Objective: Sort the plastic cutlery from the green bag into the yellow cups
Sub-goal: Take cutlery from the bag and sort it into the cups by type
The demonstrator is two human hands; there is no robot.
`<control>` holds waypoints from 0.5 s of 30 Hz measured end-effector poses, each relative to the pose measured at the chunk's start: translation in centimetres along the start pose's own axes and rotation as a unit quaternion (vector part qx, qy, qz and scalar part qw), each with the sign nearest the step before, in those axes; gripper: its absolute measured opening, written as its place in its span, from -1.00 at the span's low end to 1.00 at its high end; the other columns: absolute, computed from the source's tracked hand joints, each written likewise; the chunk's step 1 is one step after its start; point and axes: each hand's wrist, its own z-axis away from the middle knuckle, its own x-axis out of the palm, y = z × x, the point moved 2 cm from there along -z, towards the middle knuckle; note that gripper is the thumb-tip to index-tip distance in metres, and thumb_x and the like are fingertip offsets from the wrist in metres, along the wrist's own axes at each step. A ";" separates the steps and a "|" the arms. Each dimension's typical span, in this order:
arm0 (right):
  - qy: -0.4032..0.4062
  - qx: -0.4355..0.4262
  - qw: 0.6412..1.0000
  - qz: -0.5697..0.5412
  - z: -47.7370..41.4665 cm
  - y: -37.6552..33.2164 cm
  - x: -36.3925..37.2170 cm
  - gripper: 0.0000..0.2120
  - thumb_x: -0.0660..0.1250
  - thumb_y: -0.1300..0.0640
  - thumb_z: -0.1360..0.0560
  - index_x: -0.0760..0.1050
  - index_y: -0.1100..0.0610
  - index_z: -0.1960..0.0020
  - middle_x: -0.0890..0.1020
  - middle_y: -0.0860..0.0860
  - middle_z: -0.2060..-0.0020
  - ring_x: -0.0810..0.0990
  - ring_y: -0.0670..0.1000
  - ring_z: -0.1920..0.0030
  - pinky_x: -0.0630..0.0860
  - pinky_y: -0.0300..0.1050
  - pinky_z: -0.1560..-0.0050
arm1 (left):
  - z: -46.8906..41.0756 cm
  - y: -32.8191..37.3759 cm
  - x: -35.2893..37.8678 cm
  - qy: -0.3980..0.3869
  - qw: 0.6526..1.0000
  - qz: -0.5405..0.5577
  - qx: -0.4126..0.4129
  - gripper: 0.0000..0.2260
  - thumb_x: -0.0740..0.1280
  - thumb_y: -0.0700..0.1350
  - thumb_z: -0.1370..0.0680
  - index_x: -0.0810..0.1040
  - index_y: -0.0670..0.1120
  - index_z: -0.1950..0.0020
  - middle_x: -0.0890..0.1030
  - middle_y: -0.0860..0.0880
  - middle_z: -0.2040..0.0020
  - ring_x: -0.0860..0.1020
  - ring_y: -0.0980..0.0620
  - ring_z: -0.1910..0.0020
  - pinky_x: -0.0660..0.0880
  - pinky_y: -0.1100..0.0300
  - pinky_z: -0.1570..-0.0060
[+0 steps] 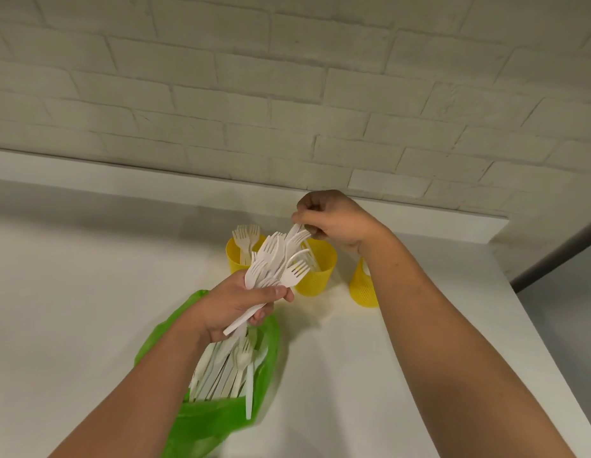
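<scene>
My crumpled green plastic bag (201, 421) of white cutlery lies open on the white table (370, 358).
Beyond stand three yellow perforated cups (315, 276); my left hand (234, 302) grips a bundle of white plastic forks (277, 259), my right hand (333, 219) pinches one piece above it.

No readable text or numbers, seemingly, on yellow cups (320, 276) or green bag (204, 421)

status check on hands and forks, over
Left hand grips fork bundle. Right hand pinches one piece above middle cup. Nothing in the way.
</scene>
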 end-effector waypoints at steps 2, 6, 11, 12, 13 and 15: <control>-0.003 0.005 0.994 -0.107 0.1 1.1 0.2 -0.83 0.39 0.34 -0.56 0.47 0.17 0.15 0.45 0.06 0.39 0.36 -0.04 0.40 0.36 -0.25 0.44 | 0.1 -0.2 0.2 -0.016 0.999 0.039 -0.001 -0.88 0.45 -0.17 -0.56 0.60 -0.18 -0.06 0.66 -0.04 0.16 0.37 0.12 0.48 0.33 0.32 0.51; 0.090 -0.010 0.965 -0.246 0.1 2.3 0.3 -0.84 0.37 0.37 -0.57 0.45 0.16 0.09 0.48 0.12 0.30 0.42 -0.04 0.41 0.38 -0.22 0.44 | 0.1 -0.3 0.2 -0.021 0.998 0.054 -0.005 -0.89 0.42 -0.18 -0.58 0.59 -0.18 -0.06 0.64 -0.04 0.17 0.37 0.13 0.48 0.31 0.32 0.51; 0.162 0.002 0.915 -0.368 0.6 3.1 1.6 -0.96 0.38 0.27 -0.58 0.53 0.18 0.02 0.54 0.06 0.32 0.44 0.00 0.39 0.34 -0.10 0.34 | 0.0 -0.3 0.3 -0.005 0.997 0.074 -0.003 -0.90 0.43 -0.14 -0.53 0.63 -0.08 -0.03 0.64 -0.10 0.10 0.33 0.11 0.48 0.27 0.31 0.52; 0.142 0.010 0.921 -0.361 0.9 3.3 2.1 -0.97 0.37 0.24 -0.59 0.54 0.19 0.02 0.57 0.04 0.34 0.48 -0.01 0.39 0.36 -0.10 0.30 | -0.1 -0.3 0.4 -0.004 0.996 0.084 -0.002 -0.88 0.44 -0.14 -0.53 0.61 -0.09 -0.05 0.63 -0.11 0.10 0.33 0.11 0.48 0.27 0.31 0.53; 0.123 0.022 0.928 -0.350 1.2 3.5 2.6 -0.92 0.36 0.21 -0.61 0.57 0.21 0.02 0.58 0.02 0.36 0.50 -0.03 0.39 0.39 -0.11 0.28 | -0.1 -0.3 0.5 -0.004 0.996 0.090 -0.003 -0.86 0.44 -0.14 -0.53 0.60 -0.10 -0.07 0.63 -0.12 0.10 0.33 0.12 0.49 0.27 0.31 0.54; 0.123 0.029 0.931 -0.344 1.4 3.9 2.9 -0.84 0.32 0.19 -0.63 0.60 0.20 0.09 0.59 0.02 0.36 0.51 -0.06 0.39 0.41 -0.14 0.29 | -0.1 -0.3 0.6 -0.003 0.996 0.085 -0.010 -0.85 0.46 -0.14 -0.55 0.59 -0.12 -0.09 0.62 -0.13 0.10 0.34 0.12 0.51 0.27 0.32 0.56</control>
